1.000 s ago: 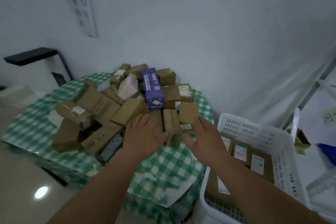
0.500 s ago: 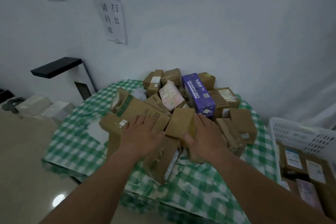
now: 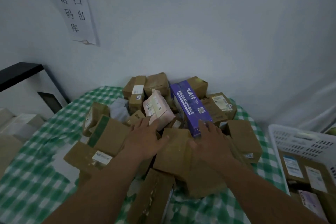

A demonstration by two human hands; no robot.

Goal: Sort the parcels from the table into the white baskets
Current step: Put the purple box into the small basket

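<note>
Left hand (image 3: pixel 143 140): palm down on the parcel pile, fingers straight and spread, tips reaching the pink box (image 3: pixel 157 110); holds nothing, thumb lies on the top edge of the centre brown box (image 3: pixel 173 148).
Right hand (image 3: pixel 211 141): also flat, fingers straight, tips on the near end of the purple box (image 3: pixel 190 107); nothing gripped. Thumb by the centre brown box's right edge, contact hard to tell.
Parcels: heap on the green-check tablecloth (image 3: pixel 36 178), mostly brown cartons, some w/ white labels (print too blurred to read).
Hidden: both forearms cover the middle of the heap; boxes under them can't be made out. Front carton (image 3: pixel 152 198) cut off at btm edge.
Grey soft parcel (image 3: pixel 120 108): wedged betw cartons, only partly seen.
White basket (image 3: pixel 294 138): right of the table, cut off by frame edge; labelled parcels lie inside.
Wall notice (image 3: pixel 74 11): paper w/ Chinese characters, top cropped.
Black shelf (image 3: pixel 18 72): far left, partly out of frame.
Left side: blurred, pale shapes there unclear.
</note>
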